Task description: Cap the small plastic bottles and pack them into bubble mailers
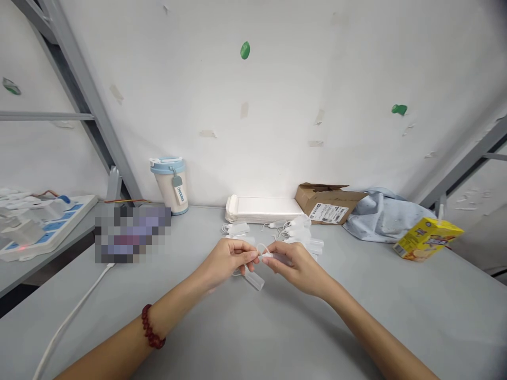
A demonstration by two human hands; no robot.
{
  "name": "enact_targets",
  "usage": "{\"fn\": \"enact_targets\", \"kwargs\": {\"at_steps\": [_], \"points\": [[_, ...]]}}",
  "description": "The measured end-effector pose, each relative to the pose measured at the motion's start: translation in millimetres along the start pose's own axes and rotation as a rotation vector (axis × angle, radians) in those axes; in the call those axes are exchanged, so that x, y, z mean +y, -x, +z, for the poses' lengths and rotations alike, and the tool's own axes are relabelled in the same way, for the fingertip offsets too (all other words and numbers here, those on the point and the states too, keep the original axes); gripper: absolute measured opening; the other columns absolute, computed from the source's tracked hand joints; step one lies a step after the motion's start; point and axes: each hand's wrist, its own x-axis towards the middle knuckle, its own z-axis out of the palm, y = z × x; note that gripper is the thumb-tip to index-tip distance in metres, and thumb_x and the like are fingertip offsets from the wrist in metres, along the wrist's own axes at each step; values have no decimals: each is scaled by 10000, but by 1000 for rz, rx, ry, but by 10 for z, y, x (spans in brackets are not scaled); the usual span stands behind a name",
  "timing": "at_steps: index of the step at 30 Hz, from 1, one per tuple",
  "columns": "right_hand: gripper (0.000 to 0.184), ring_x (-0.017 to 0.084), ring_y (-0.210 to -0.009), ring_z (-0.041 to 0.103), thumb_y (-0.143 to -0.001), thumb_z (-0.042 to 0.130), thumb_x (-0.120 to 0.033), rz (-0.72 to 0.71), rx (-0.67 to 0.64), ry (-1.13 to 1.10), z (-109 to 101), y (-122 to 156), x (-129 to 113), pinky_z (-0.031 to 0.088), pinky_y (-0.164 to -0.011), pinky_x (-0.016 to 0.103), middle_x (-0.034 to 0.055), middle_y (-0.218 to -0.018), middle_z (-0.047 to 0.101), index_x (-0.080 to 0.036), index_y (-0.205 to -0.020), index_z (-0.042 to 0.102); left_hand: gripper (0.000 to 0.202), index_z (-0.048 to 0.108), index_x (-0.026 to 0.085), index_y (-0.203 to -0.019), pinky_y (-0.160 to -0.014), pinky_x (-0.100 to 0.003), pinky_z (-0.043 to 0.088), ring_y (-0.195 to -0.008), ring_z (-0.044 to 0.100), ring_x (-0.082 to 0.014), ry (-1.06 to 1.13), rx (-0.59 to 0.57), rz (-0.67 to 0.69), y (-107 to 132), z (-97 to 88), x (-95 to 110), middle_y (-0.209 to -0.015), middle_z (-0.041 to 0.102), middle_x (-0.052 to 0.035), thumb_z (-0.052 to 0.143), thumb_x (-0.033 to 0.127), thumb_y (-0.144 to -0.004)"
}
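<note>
My left hand (229,261) and my right hand (304,266) meet over the middle of the table, both with closed fingertips. Between them curves a thin white cord loop (262,246), its end pinched by my left thumb and forefinger. My right fingers grip a small translucent white plastic piece at the cord's other side, mostly hidden by the hand. Just under my left fingers lies a similar translucent piece (254,279). More corded white pieces (299,229) are heaped behind my right hand, and a few others (237,228) lie behind my left.
Against the wall are a stack of flat white trays or sheets (265,207), an open cardboard box (330,206) and light blue cloth (380,216). A yellow drink carton (428,240) stands right; a tumbler (170,187), white cable (75,314) and power strip (51,227) are left.
</note>
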Motion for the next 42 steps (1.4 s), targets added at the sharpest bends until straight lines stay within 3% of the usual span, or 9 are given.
{"fn": "enact_targets", "kwargs": {"at_steps": [12,20,26,32,42], "points": [[239,71,-454,292,-862,434,-370,13,-30,-33,43,1,36,219,-436,203,-63,-507,390,-181,-831,576,192,634,123,-700,-523,-201,393,-543,508,-91,-145,-17,54,1,26,2,-591,571,2,580,302,-747],[229,81,-502,360,-856,450,-363,-10,7,-9,17,-15,41,267,-469,209,-17,-628,533,-193,-863,603,194,634,136,-833,-524,-197,392,-576,516,-88,-23,-57,-18,-9,-44,30,-666,597,5,664,233,-669],[239,82,-504,356,-852,452,-380,6,2,-14,24,-4,32,260,-466,211,-21,-611,507,-190,-852,597,168,634,139,-758,-531,-211,399,-574,526,-105,-98,-42,7,-32,-63,-10,-588,587,6,639,297,-701],[215,74,-496,316,-833,486,-368,44,-37,-45,43,-6,32,245,-467,203,-54,-543,406,-178,-840,587,97,638,137,-670,-520,-197,392,-549,502,-90,-127,-22,50,-25,-35,-55,-562,567,15,627,231,-692],[208,68,-471,302,-825,501,-376,24,-35,-39,60,-11,46,228,-452,199,-74,-501,363,-179,-816,571,100,623,137,-685,-584,-226,435,-607,543,-115,-186,-4,77,11,15,-50,-646,581,-2,596,231,-708]]}}
